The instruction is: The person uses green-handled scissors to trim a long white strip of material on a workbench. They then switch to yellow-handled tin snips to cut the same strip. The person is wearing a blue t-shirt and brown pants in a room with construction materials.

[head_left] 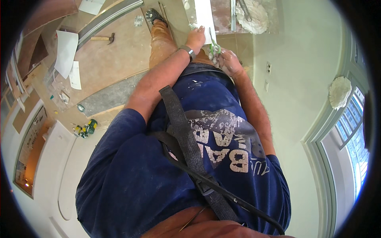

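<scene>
A long white strip, paper-like, stretches away from me at the top middle. My left hand is closed on its near left edge, fingers pinched. Scissors with green handles sit in my right hand, whose fingers are curled round the loops and dusted with white. The blades point away from me and lie against the strip's near right edge; how far apart they are is too small to tell.
A hammer lies on the brown board to the left, near loose white sheets and a metal rail. White plaster-like material with a tool on it is at the far right. A pale wall rises at right, beside a window.
</scene>
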Tool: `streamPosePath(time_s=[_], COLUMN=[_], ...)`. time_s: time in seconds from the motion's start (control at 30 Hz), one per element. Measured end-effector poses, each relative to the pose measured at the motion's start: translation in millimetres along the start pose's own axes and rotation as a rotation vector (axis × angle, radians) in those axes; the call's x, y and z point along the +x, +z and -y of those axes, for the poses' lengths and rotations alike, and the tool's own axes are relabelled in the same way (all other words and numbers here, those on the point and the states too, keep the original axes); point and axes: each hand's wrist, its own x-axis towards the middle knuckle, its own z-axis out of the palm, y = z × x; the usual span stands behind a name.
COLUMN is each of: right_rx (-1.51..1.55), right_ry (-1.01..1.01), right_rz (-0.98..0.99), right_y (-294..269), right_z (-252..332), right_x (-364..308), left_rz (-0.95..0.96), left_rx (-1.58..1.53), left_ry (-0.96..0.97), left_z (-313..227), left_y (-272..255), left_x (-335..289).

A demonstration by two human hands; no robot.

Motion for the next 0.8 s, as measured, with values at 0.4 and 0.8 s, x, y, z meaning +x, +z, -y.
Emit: streamPosePath(time_s=[0.4,0.8], right_rx=[-0.019,-0.027], right_ry=[0.007,-0.011], right_rz=[-0.027,-0.032], right_y=[-4,-2], right_z=[-6,-7], right_x=[6,6], left_rz=[0.007,-0.056], left_rx=[0.025,0.108], left_ry=[-0.012,0.062], left_z=[31,33], left_y=[-5,-6], left_x=[21,20])
